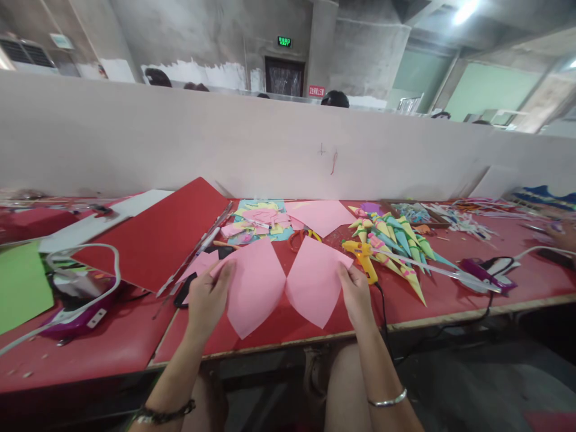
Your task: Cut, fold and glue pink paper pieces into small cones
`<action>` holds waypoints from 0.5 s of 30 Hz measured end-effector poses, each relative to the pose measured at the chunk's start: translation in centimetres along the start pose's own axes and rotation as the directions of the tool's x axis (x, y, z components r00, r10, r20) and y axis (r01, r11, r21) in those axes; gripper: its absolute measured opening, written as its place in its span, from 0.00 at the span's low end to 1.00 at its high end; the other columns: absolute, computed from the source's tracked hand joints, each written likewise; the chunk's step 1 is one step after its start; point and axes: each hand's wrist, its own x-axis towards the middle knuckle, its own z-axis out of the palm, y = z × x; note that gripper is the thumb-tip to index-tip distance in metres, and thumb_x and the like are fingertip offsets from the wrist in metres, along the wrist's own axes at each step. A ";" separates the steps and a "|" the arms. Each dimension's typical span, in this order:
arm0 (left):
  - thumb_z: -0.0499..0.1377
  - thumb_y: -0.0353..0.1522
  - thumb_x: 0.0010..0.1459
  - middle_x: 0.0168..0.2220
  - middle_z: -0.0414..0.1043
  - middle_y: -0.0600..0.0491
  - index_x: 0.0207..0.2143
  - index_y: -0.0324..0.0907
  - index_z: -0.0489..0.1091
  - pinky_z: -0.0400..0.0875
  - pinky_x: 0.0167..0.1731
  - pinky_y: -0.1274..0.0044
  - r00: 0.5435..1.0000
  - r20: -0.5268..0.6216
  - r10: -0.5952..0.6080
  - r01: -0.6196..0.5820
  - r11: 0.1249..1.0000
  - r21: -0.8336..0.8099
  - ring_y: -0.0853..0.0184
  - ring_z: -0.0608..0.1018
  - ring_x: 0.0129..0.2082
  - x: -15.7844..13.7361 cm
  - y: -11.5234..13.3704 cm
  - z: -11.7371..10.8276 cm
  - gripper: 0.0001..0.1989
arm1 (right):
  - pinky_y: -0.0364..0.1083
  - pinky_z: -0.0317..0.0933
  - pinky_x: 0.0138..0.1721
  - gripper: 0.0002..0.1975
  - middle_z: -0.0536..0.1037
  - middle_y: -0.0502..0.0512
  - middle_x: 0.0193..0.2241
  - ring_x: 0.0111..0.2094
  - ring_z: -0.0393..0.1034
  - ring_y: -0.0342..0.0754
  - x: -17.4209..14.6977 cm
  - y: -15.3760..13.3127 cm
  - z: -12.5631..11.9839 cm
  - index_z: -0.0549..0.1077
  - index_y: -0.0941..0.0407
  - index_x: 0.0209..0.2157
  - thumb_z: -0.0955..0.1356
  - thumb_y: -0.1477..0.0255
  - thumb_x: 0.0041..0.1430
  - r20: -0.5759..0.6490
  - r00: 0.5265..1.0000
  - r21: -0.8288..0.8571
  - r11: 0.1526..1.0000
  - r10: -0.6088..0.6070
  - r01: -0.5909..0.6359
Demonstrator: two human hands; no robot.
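My left hand [210,295] pinches the outer edge of a pink paper piece [255,288] with curved sides and a pointed lower tip. A similar pink paper piece [315,283] is gripped at its outer corner by my right hand [356,293]. Both are held above the red table near its front edge. Their inner corners touch in the middle; whether they are joined there I cannot tell. Behind them lie scissors [299,241], partly hidden, and a larger pink paper sheet [322,217]. A yellow glue gun [362,257] rests just beyond my right hand.
Right of the glue gun lies a pile of yellow and blue paper cones [402,235]. Paper scraps [261,217] are heaped at the back. A red board [164,234] leans at left. Purple power strips [83,318] with cables lie on both sides. Another person's hand [562,233] shows far right.
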 end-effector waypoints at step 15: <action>0.57 0.44 0.46 0.40 0.76 0.46 0.34 0.39 0.73 0.70 0.43 0.67 0.886 0.412 -0.215 0.300 0.942 -0.154 0.56 0.75 0.42 -5.5 -2.8 2.0 0.19 | 0.50 0.64 0.37 0.18 0.79 0.59 0.32 0.36 0.71 0.55 -2.3 1.2 0.1 0.75 0.60 0.34 0.70 0.61 0.44 0.280 0.945 -0.010 0.985 0.167 -0.171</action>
